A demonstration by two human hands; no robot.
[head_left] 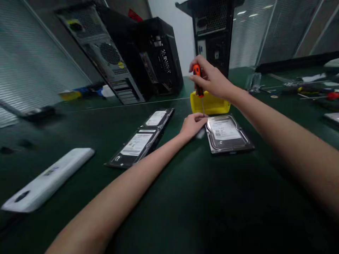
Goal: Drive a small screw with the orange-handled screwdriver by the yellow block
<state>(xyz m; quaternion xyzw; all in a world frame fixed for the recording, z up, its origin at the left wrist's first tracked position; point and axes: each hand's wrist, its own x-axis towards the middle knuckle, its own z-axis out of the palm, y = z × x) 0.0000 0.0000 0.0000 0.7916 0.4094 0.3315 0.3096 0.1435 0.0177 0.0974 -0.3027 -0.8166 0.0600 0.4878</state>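
A screwdriver with an orange and black handle stands nearly upright in my right hand, whose fingers are closed around the handle. Its thin shaft points down to the far left corner of a hard drive, which lies label up on the table. At that same corner my left hand holds the drive's edge, fingers closed together beside the screwdriver tip. The exact contact of the tip is too small to make out. Just behind the drive sits a yellow tray.
Two more hard drives lie end to end on the left of the green table. A white case is nearer left. Computer towers stand behind. Tools lie at the far right.
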